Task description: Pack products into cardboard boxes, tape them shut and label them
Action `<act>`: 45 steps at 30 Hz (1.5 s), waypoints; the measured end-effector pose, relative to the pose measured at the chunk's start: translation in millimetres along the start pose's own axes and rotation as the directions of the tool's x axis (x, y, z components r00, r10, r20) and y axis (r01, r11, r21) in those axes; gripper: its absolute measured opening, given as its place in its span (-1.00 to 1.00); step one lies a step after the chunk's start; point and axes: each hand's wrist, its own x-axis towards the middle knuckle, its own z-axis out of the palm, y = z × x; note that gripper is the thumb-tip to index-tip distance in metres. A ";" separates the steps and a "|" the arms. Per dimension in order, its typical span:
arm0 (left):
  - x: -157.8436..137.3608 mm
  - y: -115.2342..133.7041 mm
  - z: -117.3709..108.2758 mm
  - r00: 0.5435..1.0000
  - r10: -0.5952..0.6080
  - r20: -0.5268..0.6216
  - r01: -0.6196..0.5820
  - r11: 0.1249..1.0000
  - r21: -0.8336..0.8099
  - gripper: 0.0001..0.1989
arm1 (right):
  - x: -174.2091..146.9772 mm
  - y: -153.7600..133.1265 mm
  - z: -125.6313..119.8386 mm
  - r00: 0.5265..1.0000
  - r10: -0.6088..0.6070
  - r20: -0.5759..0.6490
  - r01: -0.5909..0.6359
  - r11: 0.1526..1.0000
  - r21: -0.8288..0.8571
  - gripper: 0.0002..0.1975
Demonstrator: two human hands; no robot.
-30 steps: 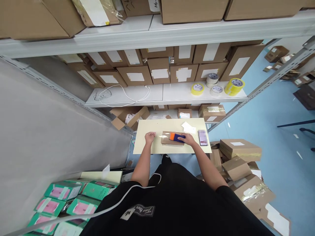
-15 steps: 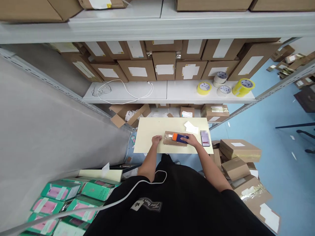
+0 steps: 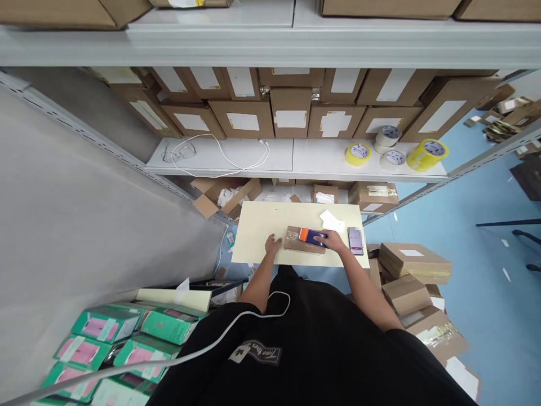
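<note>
On the pale board table [image 3: 253, 225] lies a flat brown cardboard box [image 3: 292, 245] with clear tape on its top. My right hand [image 3: 332, 241] grips a flat, oblong dark-blue and orange item [image 3: 313, 237] over the box; its exact kind is unclear. The orange end points left, and my fingers cover part of the blue end. Just left of the box is my left hand [image 3: 273, 244], its fingers apart and holding nothing. White paper slips [image 3: 332, 221] lie behind the box, and a phone [image 3: 355, 241] rests to the right of my right hand.
Ahead, a shelf [image 3: 236, 152] carries a white cable, tape rolls [image 3: 358, 153] and labelled cartons [image 3: 291, 113]. An open carton [image 3: 228, 196] sits below it. Cartons [image 3: 416, 262] are piled at the right on the blue floor; green-and-pink boxes [image 3: 101, 327] are stacked at the lower left.
My left hand's fingers have spread from a closed pinch near the box's left edge. My right hand keeps its hold on the blue and orange item. The whole view has shifted slightly.
</note>
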 end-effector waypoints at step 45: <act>34.8 -28.2 -72.0 0.868 0.321 0.378 -0.305 0.947 -0.104 -0.01 | -17.2 -41.6 -71.3 0.964 0.265 0.012 -0.221 0.828 -0.516 -0.54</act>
